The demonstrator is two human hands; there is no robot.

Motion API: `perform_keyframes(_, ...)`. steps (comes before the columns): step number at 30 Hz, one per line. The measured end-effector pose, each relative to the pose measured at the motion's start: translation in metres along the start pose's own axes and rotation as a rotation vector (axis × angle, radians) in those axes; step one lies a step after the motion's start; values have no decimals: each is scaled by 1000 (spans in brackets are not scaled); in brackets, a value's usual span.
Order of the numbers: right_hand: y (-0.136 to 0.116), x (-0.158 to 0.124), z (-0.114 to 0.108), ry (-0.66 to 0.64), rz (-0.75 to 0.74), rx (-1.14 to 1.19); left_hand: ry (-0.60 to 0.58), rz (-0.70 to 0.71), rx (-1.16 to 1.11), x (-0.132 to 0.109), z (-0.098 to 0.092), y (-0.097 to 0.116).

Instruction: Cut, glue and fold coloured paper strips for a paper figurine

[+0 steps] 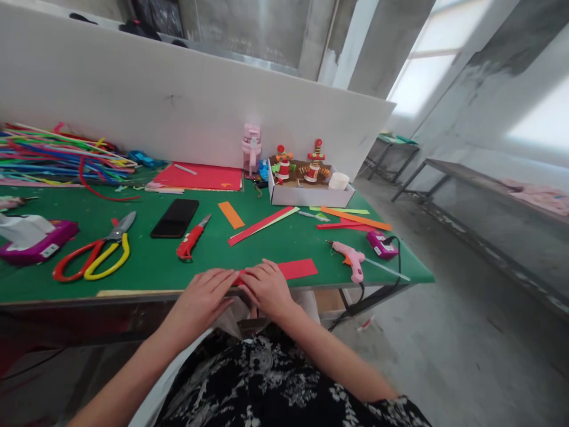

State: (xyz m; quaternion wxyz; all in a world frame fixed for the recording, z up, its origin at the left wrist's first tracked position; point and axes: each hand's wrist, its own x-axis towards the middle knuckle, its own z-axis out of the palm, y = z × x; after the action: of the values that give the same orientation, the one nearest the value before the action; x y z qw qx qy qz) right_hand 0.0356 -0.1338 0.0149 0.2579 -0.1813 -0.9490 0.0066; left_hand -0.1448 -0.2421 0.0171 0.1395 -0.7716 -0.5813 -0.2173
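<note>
A red paper strip (300, 269) lies along the near edge of the green table. My left hand (203, 298) grips its left end, fingers together on top and thumb toward me. Right beside it, my right hand (267, 289) is closed over the middle of the same strip, its fingertips pressing from above. Between the two hands only a sliver of red shows, and the left end is covered. Beyond my hands are a red utility knife (191, 239), a short orange paper strip (230, 214) and a long red strip (262, 226) with a pale green one along it.
Red-and-yellow-handled scissors (103, 249) and a black phone (175, 218) lie left. Near the right edge rests a pink glue gun (349, 256), its cord hanging down. A white box (311, 194) holds small figures; pipe cleaners (53, 157) are heaped far left. A white board (186, 112) stands behind.
</note>
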Motion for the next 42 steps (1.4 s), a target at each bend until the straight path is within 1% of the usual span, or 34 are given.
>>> perform_keyframes(3,-4,0,2,16,-18,-3,32,-4,-10,1,6,7)
perform_keyframes(6,5,-7,0,22,-3,-1,79,-1,-32,-5,9,1)
perform_keyframes(11,43,-30,-18,10,81,42,103,-59,-70,-19,5,-14)
perform_keyframes(16,77,-52,-40,-6,189,95,131,-153,-156,-22,0,-18)
perform_keyframes(19,92,-57,-50,-15,254,137,127,-188,-190,-19,-3,-19)
perform_keyframes(22,104,-55,-58,-19,325,221,106,-251,-218,-17,-5,-19)
perform_keyframes(25,109,-52,-62,-46,337,291,82,-307,-244,-17,-8,-19)
perform_keyframes(29,108,-55,-64,-48,327,325,82,-343,-299,-21,-11,-22)
perform_keyframes(33,107,-58,-66,-34,446,352,90,-408,-334,-19,-14,-24)
perform_keyframes(37,110,-53,-67,-48,518,306,109,-509,-300,-12,-14,-23)
perform_keyframes(42,113,-48,-66,-74,554,225,73,-587,-259,-7,-12,-21)
